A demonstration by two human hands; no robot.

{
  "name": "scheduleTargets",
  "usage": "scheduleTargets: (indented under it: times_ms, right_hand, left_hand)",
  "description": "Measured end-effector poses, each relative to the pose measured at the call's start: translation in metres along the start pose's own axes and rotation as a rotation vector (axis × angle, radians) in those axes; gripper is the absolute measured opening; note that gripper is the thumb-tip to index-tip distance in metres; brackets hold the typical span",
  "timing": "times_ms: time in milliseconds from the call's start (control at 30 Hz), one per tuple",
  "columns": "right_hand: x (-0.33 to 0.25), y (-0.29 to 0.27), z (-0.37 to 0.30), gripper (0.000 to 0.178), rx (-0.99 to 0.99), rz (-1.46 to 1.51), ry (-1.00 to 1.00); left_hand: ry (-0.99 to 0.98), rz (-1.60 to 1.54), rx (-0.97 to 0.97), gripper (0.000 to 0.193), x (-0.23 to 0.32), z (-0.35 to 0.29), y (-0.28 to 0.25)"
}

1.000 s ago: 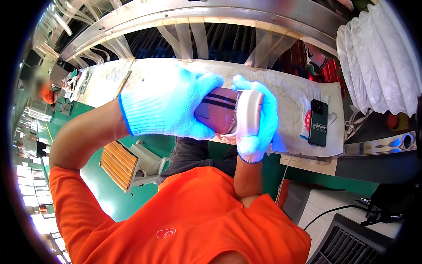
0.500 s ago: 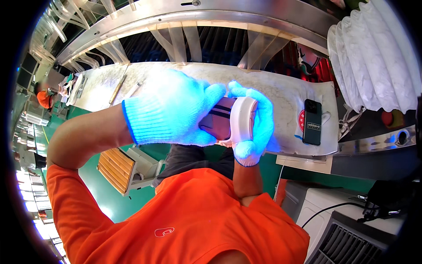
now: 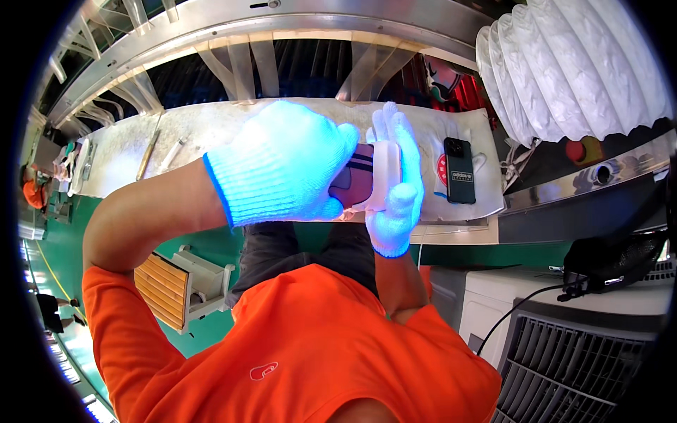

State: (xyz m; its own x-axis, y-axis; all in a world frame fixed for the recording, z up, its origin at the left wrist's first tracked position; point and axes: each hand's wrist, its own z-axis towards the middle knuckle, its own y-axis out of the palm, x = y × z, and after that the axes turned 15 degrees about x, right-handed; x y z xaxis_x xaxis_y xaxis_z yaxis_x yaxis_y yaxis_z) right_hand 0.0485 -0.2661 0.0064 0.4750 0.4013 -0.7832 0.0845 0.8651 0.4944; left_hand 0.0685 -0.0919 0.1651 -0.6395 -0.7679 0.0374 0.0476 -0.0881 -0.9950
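Both hands wear knit gloves that glow white-blue in the light. My left hand (image 3: 289, 163) is closed around the upper of a shoe (image 3: 358, 176), which is mauve-pink with dark stripes. The shoe's thick pale sole (image 3: 384, 173) stands on edge, turned to the right. Against that sole lies my right hand (image 3: 402, 187), its fingers stretched out straight and its thumb low beside the sole's near part. My left glove hides much of the shoe. Both hands are raised over the bench's near edge.
A worn pale sheet covers the bench (image 3: 204, 127). On it lie a dark phone (image 3: 460, 171) at right and a thin stick-like tool (image 3: 148, 155) at left. Behind runs a metal-framed roller conveyor (image 3: 303, 67) with clear strips. A white ribbed duct (image 3: 564, 70) hangs at right.
My right hand's fingers, curled around the sole before, are now straightened and flat against it. The shoe has turned slightly, showing the sole more edge-on. The whole view has shifted.
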Motion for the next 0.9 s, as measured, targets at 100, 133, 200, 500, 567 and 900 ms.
scheduleTargets:
  times_ms: [100,133,200,500,567,900]
  right_hand:
    - [-0.001,0.001,-0.005,0.099,0.010,-0.057,-0.039]
    - [-0.002,-0.004,-0.005,0.091,-0.013,-0.116,-0.081]
    - [-0.005,-0.008,-0.005,0.080,-0.031,-0.224,-0.137]
    - [-0.044,-0.022,-0.021,0.078,-0.200,-0.418,-0.129]
    - [-0.051,-0.005,-0.032,0.084,-0.142,-0.221,-0.023]
    - [-0.059,-0.021,-0.060,0.055,-0.111,-0.373,-0.162]
  left_hand:
    - [0.018,-0.049,0.104,0.057,-0.002,-0.009,0.006]
    - [0.029,-0.066,0.130,0.056,-0.004,-0.011,0.009]
    - [0.047,-0.099,0.185,0.054,-0.007,-0.015,0.015]
    - [0.009,-0.536,0.652,0.050,-0.005,-0.056,0.046]
    - [0.056,-0.696,0.803,0.071,-0.004,-0.076,0.074]
    - [0.124,-0.721,0.979,0.071,0.019,-0.097,0.100]
